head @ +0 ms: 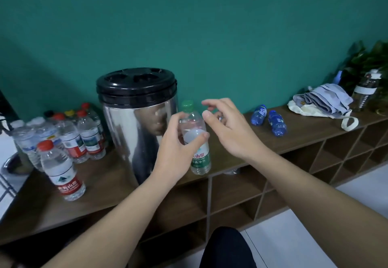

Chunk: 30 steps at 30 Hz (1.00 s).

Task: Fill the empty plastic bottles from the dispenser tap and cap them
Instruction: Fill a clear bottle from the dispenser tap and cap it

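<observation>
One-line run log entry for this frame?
left hand grips green-capped bottle | cap on | right hand open beside it | dispenser behind

wooden shelf top (247, 141) bearing steel dispenser (138, 133) left of the grip, capped bottles (69, 137) farther left, two blue bottles (268, 120) lying right.

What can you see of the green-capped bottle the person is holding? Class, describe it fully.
The green-capped bottle is clear, thin plastic with a green and white printed label low on its body. Its green cap is on. It stands roughly upright, leaning slightly, just right of the steel dispenser, over the wooden shelf top. The left hand grips its upper body; the right hand hovers beside it, not touching.
</observation>
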{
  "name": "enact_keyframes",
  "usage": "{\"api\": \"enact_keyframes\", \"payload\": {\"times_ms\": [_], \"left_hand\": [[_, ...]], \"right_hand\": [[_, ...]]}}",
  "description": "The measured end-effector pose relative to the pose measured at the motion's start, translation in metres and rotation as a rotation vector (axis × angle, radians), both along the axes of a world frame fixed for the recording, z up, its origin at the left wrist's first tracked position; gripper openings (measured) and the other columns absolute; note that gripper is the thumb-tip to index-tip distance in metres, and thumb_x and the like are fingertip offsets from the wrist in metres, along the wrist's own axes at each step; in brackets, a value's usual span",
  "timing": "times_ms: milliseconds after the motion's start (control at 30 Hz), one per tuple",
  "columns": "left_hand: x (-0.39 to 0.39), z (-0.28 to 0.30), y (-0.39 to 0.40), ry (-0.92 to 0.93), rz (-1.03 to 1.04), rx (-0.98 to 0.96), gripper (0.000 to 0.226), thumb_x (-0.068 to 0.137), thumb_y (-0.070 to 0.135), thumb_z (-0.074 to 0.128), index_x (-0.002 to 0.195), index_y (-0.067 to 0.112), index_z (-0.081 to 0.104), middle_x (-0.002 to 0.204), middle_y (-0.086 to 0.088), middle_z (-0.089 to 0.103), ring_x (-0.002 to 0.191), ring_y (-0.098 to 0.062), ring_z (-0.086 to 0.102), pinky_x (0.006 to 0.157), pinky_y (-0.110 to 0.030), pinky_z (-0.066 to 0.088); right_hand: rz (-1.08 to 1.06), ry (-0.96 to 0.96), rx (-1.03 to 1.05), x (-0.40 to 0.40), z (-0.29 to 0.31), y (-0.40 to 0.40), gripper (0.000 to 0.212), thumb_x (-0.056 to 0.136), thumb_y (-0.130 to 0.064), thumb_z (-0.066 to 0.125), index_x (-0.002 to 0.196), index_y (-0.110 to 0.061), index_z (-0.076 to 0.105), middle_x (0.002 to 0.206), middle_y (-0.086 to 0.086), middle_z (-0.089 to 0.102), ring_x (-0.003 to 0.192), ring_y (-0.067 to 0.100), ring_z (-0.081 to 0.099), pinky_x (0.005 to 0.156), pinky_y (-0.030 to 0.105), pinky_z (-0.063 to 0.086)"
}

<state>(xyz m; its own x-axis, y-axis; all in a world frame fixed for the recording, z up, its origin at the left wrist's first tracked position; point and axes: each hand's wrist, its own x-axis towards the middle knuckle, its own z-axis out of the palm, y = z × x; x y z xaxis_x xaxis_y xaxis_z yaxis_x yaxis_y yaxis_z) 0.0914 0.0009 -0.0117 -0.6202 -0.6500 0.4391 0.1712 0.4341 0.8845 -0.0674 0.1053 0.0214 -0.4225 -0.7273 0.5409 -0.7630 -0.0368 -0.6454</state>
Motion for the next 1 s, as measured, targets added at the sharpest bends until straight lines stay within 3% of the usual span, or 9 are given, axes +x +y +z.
{"api": "enact_keyframes", "payload": {"times_ms": [67, 167, 267, 433, 533, 600, 733, 867, 1000], "left_hand": [[0.013, -0.001, 0.005, -0.045, 0.041, -0.076, 0.062, 0.096, 0.040, 0.089, 0.146, 0.041, 0.053, 0.136, 0.022, 0.070, 0.129, 0.004, 0.065, 0.104, -0.020, 0.054], [0.029, -0.007, 0.011, -0.077, 0.070, -0.158, 0.067, 0.095, 0.045, 0.089, 0.151, 0.048, 0.051, 0.145, 0.027, 0.064, 0.139, 0.002, 0.058, 0.112, -0.026, 0.050], [0.039, -0.011, 0.015, -0.065, 0.077, -0.122, 0.076, 0.093, 0.044, 0.091, 0.155, 0.048, 0.046, 0.149, 0.030, 0.059, 0.143, 0.005, 0.054, 0.112, -0.024, 0.046], [0.048, -0.015, 0.017, -0.100, 0.101, -0.063, 0.081, 0.085, 0.046, 0.097, 0.147, 0.049, 0.045, 0.141, 0.028, 0.065, 0.131, 0.002, 0.062, 0.107, -0.031, 0.054], [0.052, -0.021, 0.014, -0.159, 0.146, -0.095, 0.073, 0.090, 0.043, 0.094, 0.144, 0.048, 0.044, 0.130, 0.027, 0.068, 0.121, 0.006, 0.065, 0.101, -0.026, 0.057], [0.054, -0.023, 0.011, -0.187, 0.175, -0.135, 0.071, 0.091, 0.040, 0.092, 0.142, 0.049, 0.044, 0.126, 0.028, 0.068, 0.118, 0.005, 0.065, 0.098, -0.025, 0.057], [0.058, -0.024, 0.007, -0.240, 0.178, -0.143, 0.070, 0.086, 0.045, 0.095, 0.136, 0.050, 0.046, 0.122, 0.028, 0.068, 0.114, 0.007, 0.064, 0.092, -0.022, 0.055], [0.069, -0.023, 0.002, -0.188, -0.026, -0.042, 0.062, 0.085, 0.032, 0.098, 0.133, 0.044, 0.061, 0.124, 0.015, 0.074, 0.117, -0.010, 0.071, 0.104, -0.044, 0.060], [0.087, -0.028, -0.007, -0.173, -0.213, 0.047, 0.059, 0.085, 0.016, 0.097, 0.134, 0.024, 0.066, 0.111, -0.006, 0.076, 0.104, -0.027, 0.074, 0.099, -0.052, 0.061]], "right_hand": [[0.010, 0.040, -0.013, 0.017, 0.015, -0.002, 0.036, 0.109, -0.050, 0.063, 0.137, -0.027, 0.070, 0.114, -0.008, 0.061, 0.090, 0.013, 0.061, 0.083, 0.024, 0.049], [0.035, 0.088, -0.011, 0.039, 0.029, -0.005, 0.026, 0.106, -0.049, 0.068, 0.114, -0.026, 0.076, 0.096, -0.011, 0.063, 0.081, 0.005, 0.057, 0.073, 0.018, 0.041], [0.031, 0.171, -0.022, 0.053, 0.034, -0.008, 0.028, 0.104, -0.049, 0.071, 0.096, -0.023, 0.073, 0.087, -0.007, 0.064, 0.079, 0.009, 0.057, 0.069, 0.022, 0.040], [0.030, 0.152, -0.072, 0.062, 0.041, -0.013, 0.030, 0.104, -0.046, 0.073, 0.088, -0.021, 0.073, 0.077, -0.008, 0.062, 0.072, 0.010, 0.054, 0.065, 0.018, 0.037], [-0.005, 0.098, -0.039, 0.058, 0.045, -0.016, 0.041, 0.097, -0.059, 0.078, 0.077, -0.024, 0.070, 0.057, -0.006, 0.055, 0.055, 0.010, 0.047, 0.059, 0.028, 0.043], [-0.056, 0.083, 0.011, 0.054, 0.049, -0.018, 0.049, 0.091, -0.065, 0.080, 0.072, -0.021, 0.069, 0.055, -0.001, 0.061, 0.052, 0.010, 0.050, 0.061, 0.034, 0.049], [-0.045, 0.170, 0.135, 0.055, 0.049, -0.020, 0.049, 0.096, -0.061, 0.076, 0.075, -0.019, 0.065, 0.060, 0.003, 0.064, 0.058, 0.015, 0.053, 0.063, 0.036, 0.049], [0.181, 0.169, 0.189, 0.057, 0.052, -0.008, 0.030, 0.109, -0.043, 0.067, 0.091, -0.019, 0.062, 0.074, 0.012, 0.064, 0.068, 0.026, 0.052, 0.065, 0.037, 0.043], [0.356, 0.308, 0.301, 0.061, 0.060, 0.009, 0.012, 0.114, -0.032, 0.059, 0.110, -0.021, 0.062, 0.087, -0.006, 0.061, 0.075, 0.013, 0.050, 0.070, 0.027, 0.043]]}}
